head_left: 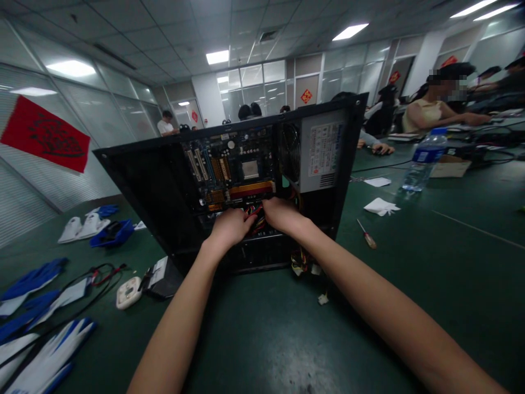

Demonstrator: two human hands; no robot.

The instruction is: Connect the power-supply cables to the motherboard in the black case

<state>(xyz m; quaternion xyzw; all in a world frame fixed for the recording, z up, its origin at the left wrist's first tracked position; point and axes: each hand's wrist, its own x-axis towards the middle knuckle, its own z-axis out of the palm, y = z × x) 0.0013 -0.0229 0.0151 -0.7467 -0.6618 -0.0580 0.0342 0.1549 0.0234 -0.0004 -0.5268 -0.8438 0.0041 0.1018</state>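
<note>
An open black computer case (143, 180) lies on its side on the green table (287, 339), showing its motherboard (233, 169) and a grey power supply (322, 150). My left hand (229, 225) and my right hand (282, 213) reach inside the lower part of the case. Both are closed around a bundle of red and black cables (255, 212) just below the motherboard. The fingertips are hidden among the wires.
A screwdriver (367, 235) and crumpled paper (380, 206) lie right of the case, a water bottle (424, 161) farther right. Blue and white gloves (45, 350), a cable and a small white part (128, 291) lie at left. Other people sit at the far right.
</note>
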